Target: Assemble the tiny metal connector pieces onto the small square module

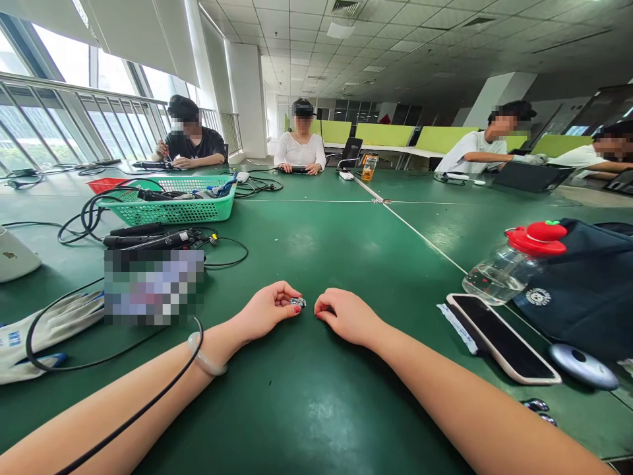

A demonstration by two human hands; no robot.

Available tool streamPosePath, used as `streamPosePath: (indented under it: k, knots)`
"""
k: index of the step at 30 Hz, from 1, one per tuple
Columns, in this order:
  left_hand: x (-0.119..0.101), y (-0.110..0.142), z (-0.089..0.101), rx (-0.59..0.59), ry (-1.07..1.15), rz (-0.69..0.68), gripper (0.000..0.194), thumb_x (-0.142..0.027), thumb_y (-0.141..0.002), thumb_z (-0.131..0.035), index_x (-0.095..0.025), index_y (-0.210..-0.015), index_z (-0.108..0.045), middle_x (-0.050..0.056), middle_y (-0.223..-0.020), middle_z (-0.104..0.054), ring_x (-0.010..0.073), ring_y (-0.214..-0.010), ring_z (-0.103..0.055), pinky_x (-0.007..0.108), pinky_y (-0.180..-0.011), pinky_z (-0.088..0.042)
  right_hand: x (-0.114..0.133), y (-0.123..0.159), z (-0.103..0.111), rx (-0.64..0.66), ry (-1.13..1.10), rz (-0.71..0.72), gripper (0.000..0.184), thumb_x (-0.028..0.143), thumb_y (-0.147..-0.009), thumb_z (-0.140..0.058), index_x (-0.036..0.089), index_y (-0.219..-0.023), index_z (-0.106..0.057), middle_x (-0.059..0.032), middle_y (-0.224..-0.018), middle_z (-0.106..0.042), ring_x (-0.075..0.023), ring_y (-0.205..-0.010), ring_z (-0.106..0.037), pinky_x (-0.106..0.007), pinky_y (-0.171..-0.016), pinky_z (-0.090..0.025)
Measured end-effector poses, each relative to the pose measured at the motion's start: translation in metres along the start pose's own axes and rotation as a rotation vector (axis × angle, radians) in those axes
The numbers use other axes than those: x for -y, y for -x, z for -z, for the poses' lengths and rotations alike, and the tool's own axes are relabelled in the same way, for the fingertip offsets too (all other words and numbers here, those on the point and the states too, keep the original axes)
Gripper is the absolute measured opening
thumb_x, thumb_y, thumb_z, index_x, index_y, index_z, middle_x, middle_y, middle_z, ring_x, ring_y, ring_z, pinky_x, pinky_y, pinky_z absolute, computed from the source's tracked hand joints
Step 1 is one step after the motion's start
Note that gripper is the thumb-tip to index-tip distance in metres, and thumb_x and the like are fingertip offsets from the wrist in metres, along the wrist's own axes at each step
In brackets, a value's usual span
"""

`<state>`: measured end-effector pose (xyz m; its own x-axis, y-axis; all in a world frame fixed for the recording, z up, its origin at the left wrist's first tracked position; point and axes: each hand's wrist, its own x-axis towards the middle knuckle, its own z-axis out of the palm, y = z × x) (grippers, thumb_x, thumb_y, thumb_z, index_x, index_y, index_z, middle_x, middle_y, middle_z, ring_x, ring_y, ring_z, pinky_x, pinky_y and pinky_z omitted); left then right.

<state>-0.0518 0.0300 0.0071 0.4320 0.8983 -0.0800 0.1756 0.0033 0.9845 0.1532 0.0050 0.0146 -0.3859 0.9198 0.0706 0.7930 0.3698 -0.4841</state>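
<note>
My left hand point(271, 308) is closed, pinching a small dark-and-silver piece point(297, 302) between thumb and fingers. The piece looks a bit like a tiny circuit board, but it is too small to name. Just to the right, a short gap away, my right hand point(350, 316) has its fingers curled and the thumb pressed to them. Whether anything is inside those right fingers is hidden. Both hands are low over the green tabletop point(306, 376). A black cable point(143, 415) crosses in front of my left forearm, near a pale bangle point(210, 359) on the wrist.
At left are a green basket point(173, 210) with tools and cables, black devices point(158, 241) and gloves point(54, 323). At right are a phone point(504, 340), a red-lidded bottle point(499, 274), a dark bag point(588, 284) and a round grey case point(583, 366). Several people sit at the far side.
</note>
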Motion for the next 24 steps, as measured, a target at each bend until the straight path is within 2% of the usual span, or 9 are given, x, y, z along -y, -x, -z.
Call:
streamPosePath:
  k: [4,6,11,15,20,24]
  knots:
    - [0.000,-0.001,-0.001,-0.004,-0.003,0.009,0.028,-0.022,-0.067,-0.076,-0.014,-0.088,-0.059,0.002,-0.082,-0.068,0.0108,-0.073,-0.060,0.028,-0.075,-0.048,-0.002,-0.001,0.003,-0.043,0.042,-0.106,0.010,0.017,-0.084,-0.058,0.021,-0.090,-0.065,-0.0017,-0.087,-0.063,-0.0133,-0.078,-0.055,-0.026,-0.070,-0.040]
    - [-0.001,-0.002,-0.001,-0.008,-0.006,0.015,0.028,-0.021,-0.066,-0.076,-0.014,-0.087,-0.059,0.001,-0.081,-0.067,0.0104,-0.072,-0.059,0.027,-0.073,-0.048,-0.001,-0.002,0.001,-0.047,0.071,-0.147,0.008,0.020,-0.085,-0.057,0.020,-0.089,-0.065,-0.0022,-0.089,-0.063,-0.0141,-0.078,-0.056,-0.026,-0.069,-0.039]
    - [-0.001,-0.001,-0.002,-0.007,-0.024,0.026,0.027,-0.019,-0.063,-0.077,-0.015,-0.082,-0.058,-0.001,-0.075,-0.065,0.0099,-0.068,-0.057,0.026,-0.069,-0.048,-0.003,-0.006,-0.004,-0.050,0.179,-0.139,0.017,0.019,-0.091,-0.049,0.020,-0.084,-0.065,-0.0034,-0.091,-0.063,-0.0153,-0.079,-0.057,-0.028,-0.068,-0.038]
    - [0.002,-0.001,-0.002,0.011,-0.032,0.019,0.028,-0.020,-0.062,-0.077,-0.015,-0.082,-0.058,0.000,-0.076,-0.064,0.0103,-0.068,-0.057,0.026,-0.067,-0.048,-0.004,-0.006,-0.004,-0.095,0.163,-0.166,0.017,0.019,-0.091,-0.050,0.019,-0.080,-0.063,-0.0030,-0.087,-0.062,-0.0148,-0.077,-0.056,-0.027,-0.067,-0.037]
    - [0.005,-0.002,-0.003,0.030,-0.065,-0.011,0.029,-0.021,-0.062,-0.076,-0.015,-0.083,-0.057,0.000,-0.075,-0.064,0.0119,-0.070,-0.059,0.027,-0.068,-0.048,0.012,-0.001,-0.005,-0.269,0.013,-0.093,0.015,0.017,-0.090,-0.051,0.020,-0.080,-0.062,-0.0014,-0.087,-0.063,-0.0135,-0.078,-0.056,-0.025,-0.070,-0.039]
    - [0.004,-0.001,-0.004,0.029,-0.103,-0.016,0.027,-0.021,-0.062,-0.076,-0.016,-0.080,-0.057,-0.003,-0.069,-0.061,0.0116,-0.066,-0.058,0.026,-0.064,-0.047,0.023,0.000,-0.011,-0.254,-0.006,0.000,0.014,0.016,-0.090,-0.052,0.020,-0.082,-0.063,-0.0013,-0.088,-0.064,-0.0129,-0.078,-0.057,-0.025,-0.069,-0.040]
